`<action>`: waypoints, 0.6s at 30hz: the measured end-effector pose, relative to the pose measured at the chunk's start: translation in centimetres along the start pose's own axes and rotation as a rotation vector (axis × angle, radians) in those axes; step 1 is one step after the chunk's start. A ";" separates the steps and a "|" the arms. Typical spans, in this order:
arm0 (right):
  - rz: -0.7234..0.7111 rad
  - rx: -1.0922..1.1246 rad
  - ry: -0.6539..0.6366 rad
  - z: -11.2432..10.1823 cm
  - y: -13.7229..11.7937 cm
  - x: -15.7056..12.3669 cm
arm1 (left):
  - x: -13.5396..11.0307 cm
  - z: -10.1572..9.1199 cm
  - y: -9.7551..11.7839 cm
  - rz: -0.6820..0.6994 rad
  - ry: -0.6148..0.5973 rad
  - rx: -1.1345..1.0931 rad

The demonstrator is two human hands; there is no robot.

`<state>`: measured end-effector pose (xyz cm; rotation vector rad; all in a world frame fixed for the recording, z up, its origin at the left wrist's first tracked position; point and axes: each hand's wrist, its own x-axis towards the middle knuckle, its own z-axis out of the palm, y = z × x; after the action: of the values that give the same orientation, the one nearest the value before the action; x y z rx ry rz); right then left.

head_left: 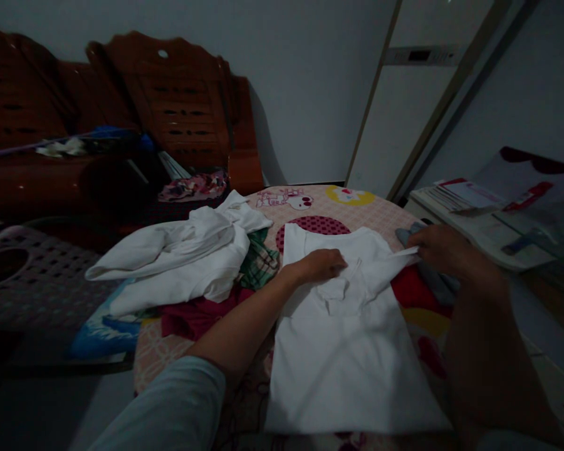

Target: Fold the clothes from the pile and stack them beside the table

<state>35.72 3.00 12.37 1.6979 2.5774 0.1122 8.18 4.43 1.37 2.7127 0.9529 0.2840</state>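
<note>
A white shirt (348, 351) lies spread on a round table with a patterned cloth (338, 203). My left hand (322, 264) rests on the shirt near its collar, fingers curled and pressing the fabric down. My right hand (439, 249) pinches the end of the shirt's right sleeve and holds it out to the right. A grey cloth (432, 279) lies under my right hand.
A pile of clothes sits at the table's left: a crumpled white garment (183, 260), a plaid piece (259, 263), a dark red one (197, 316). Brown carved chairs (188, 106) stand behind. Papers lie stacked on a surface (474, 207) at right.
</note>
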 end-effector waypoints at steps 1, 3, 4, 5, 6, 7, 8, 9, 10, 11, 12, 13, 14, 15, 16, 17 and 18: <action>0.043 -0.042 -0.037 0.5 0.1 0.3 | -0.1 0.2 0.1 0.017 -0.030 0.027; 0.149 -0.083 -0.107 1.4 0.3 0.7 | -0.2 0.6 0.4 0.030 -0.064 0.082; 0.183 -0.078 -0.125 1.6 0.2 0.9 | -0.2 0.7 0.6 0.032 -0.071 0.101; 0.185 -0.055 -0.123 1.8 0.0 1.0 | -0.2 0.7 0.6 0.038 -0.075 0.108; 0.150 -0.013 -0.099 1.8 -0.4 1.1 | -0.2 0.6 0.7 0.046 -0.073 0.098; 0.085 0.046 -0.060 1.7 -1.0 1.1 | -0.1 0.6 0.6 0.047 -0.061 0.073; -0.005 0.118 -0.030 1.6 -1.9 1.2 | -0.1 0.5 0.5 0.038 -0.034 0.036; -0.110 0.197 -0.010 1.5 -2.9 1.2 | -0.1 0.4 0.3 0.017 0.003 -0.004; -0.198 0.265 -0.027 1.5 -4.1 1.2 | 0.0 0.3 0.1 -0.011 0.045 -0.042; -0.283 0.307 -0.093 1.7 -5.4 1.3 | 0.0 0.2 -0.2 -0.038 0.086 -0.071; -0.349 0.329 -0.155 2.0 -6.6 1.4 | 0.0 0.1 -0.4 -0.058 0.119 -0.091; -0.379 0.320 -0.192 2.4 -7.8 1.5 | -0.1 0.0 -0.5 -0.067 0.139 -0.104; -0.385 0.290 -0.187 3.0 -8.8 1.7 | -0.1 -0.1 -0.7 -0.068 0.146 -0.114; -0.378 0.249 -0.172 3.7 -9.7 1.7 | -0.2 -0.2 -0.8 -0.067 0.145 -0.123; -0.371 0.204 -0.164 4.3 -10.3 1.8 | -0.2 -0.2 -0.8 -0.069 0.137 -0.130; -0.364 0.166 -0.157 4.9 -10.7 1.8 | -0.2 -0.3 -0.9 -0.072 0.126 -0.135; -0.365 0.143 -0.160 5.3 -11.0 1.8 | -0.3 -0.3 -1.0 -0.074 0.114 -0.140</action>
<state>25.37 0.52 6.06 1.1842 2.7720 -0.2184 7.34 5.06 1.30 2.5508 1.0215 0.4772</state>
